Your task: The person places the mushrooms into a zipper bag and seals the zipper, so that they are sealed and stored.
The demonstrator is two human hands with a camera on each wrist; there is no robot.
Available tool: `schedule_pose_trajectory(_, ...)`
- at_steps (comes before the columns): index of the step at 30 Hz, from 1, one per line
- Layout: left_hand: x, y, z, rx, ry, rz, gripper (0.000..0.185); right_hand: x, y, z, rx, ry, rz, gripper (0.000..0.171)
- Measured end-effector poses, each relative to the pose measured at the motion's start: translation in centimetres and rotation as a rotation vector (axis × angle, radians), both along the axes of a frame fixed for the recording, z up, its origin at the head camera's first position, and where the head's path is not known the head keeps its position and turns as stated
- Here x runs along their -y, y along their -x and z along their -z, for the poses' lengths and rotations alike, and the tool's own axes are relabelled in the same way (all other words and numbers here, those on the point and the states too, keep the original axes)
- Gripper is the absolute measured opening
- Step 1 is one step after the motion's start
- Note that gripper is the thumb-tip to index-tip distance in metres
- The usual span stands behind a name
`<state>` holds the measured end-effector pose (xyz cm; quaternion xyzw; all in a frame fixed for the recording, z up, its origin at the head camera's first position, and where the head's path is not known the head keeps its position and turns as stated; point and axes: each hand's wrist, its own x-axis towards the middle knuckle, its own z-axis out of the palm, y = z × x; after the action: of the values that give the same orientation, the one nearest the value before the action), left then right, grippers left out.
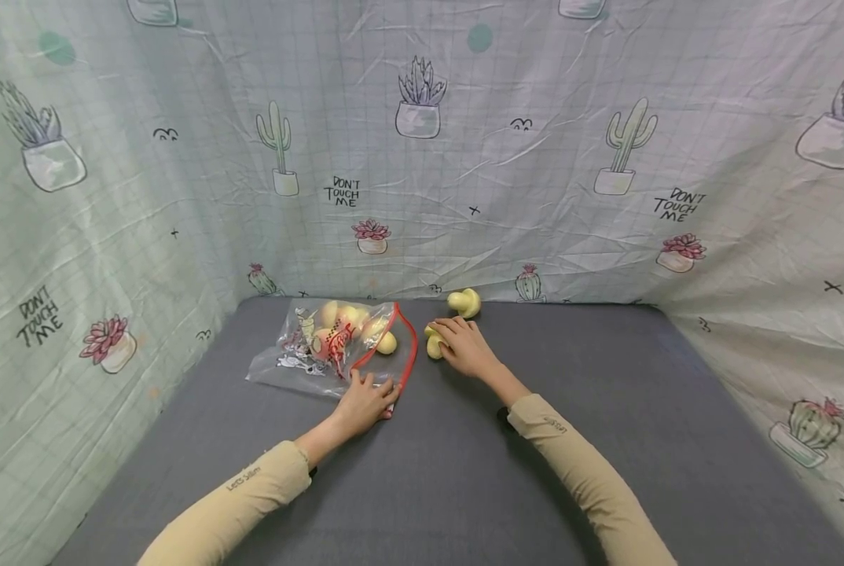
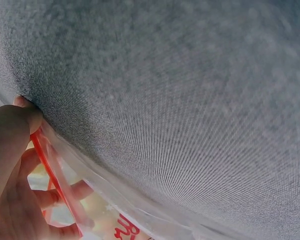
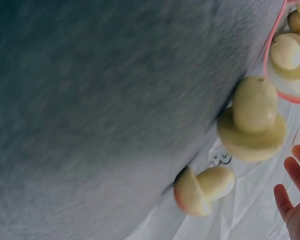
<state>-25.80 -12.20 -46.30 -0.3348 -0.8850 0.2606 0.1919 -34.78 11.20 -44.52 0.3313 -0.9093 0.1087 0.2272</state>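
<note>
A clear plastic bag (image 1: 316, 346) with a red zip rim (image 1: 412, 350) lies on the grey table and holds several yellow mushroom toys (image 1: 344, 318). My left hand (image 1: 365, 402) pinches the rim (image 2: 51, 170) at its near corner, thumb (image 2: 12, 131) on top and fingers (image 2: 65, 194) underneath. My right hand (image 1: 462, 343) reaches over a loose yellow mushroom (image 1: 432, 344) just right of the bag's mouth. In the right wrist view its fingers (image 3: 291, 196) are spread and hold nothing, a little apart from that mushroom (image 3: 253, 120). A second loose mushroom (image 1: 465, 302) (image 3: 205, 190) lies at the back.
The grey tabletop (image 1: 606, 377) is walled on three sides by a pale cactus-print cloth (image 1: 549, 181). One mushroom (image 3: 289, 54) sits just inside the bag's mouth.
</note>
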Motion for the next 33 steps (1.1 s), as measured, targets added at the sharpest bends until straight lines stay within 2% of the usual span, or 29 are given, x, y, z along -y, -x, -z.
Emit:
schedule_pose_trajectory(14, 0.2, 0.0, 0.1, 0.008, -0.008, 0.002, 0.046, -2.2, 1.2, 0.4, -0.005, 0.063, 0.093, 0.034)
schedule_pose_trajectory(23, 0.1, 0.2, 0.2, 0.026, -0.01, -0.005, 0.045, -3.2, 2.6, 0.9, 0.013, 0.083, 0.164, 0.033)
schedule_pose_trajectory(33, -0.1, -0.1, -0.2, 0.016, 0.004, -0.021, 0.045, -3.7, 4.5, 0.5, 0.025, 0.133, 0.269, 0.031)
